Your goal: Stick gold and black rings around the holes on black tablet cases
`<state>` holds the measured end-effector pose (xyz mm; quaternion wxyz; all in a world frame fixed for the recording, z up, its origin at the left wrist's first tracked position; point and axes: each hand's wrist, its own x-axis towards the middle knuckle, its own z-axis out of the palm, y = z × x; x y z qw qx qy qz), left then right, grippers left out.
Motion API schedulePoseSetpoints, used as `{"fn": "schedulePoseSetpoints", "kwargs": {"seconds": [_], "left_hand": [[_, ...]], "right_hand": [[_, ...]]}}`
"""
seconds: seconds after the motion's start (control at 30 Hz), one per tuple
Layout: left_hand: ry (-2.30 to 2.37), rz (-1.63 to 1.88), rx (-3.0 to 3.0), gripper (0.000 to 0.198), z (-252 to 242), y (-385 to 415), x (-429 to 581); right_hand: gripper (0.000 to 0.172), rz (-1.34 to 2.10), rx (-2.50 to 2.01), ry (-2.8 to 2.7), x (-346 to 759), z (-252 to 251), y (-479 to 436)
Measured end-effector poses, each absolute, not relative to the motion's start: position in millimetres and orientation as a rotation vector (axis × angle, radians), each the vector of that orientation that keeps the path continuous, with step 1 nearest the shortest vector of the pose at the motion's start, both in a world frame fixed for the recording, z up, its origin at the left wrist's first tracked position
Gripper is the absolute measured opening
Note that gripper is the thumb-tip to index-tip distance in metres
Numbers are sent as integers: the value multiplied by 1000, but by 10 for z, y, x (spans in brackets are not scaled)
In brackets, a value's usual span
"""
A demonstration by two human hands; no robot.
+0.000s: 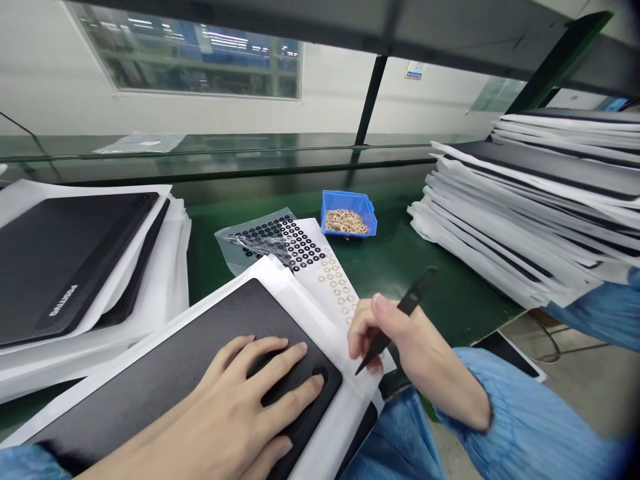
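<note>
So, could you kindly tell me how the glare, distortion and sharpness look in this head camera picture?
In the head view, glare lies along the glassy green shelf, the wide lens stretches the stacked white packets, the blue sleeve is soft and dark towards the lower right corner, and the black tweezers look fairly sharp.

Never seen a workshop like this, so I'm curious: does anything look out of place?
Yes: a black, white-edged board appears to lie on the floor below the green bench, away from the stacked ones.
</note>
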<state>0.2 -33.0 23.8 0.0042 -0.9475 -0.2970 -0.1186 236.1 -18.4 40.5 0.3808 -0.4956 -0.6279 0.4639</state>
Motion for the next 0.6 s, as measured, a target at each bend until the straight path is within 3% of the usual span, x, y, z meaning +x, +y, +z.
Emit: {"fn": "schedulePoseSetpoints", "kwargs": {"seconds": [0.23,0.6], "left_hand": [[-942,-325,-2980,61,221,-356,-1],[-995,-340,-3022,67,198,-393,61]], "right_hand": [[7,1144,-1306,-1630,2213,286,-345],[12,1050,-1414,-1597,2100,215,-326]]}}
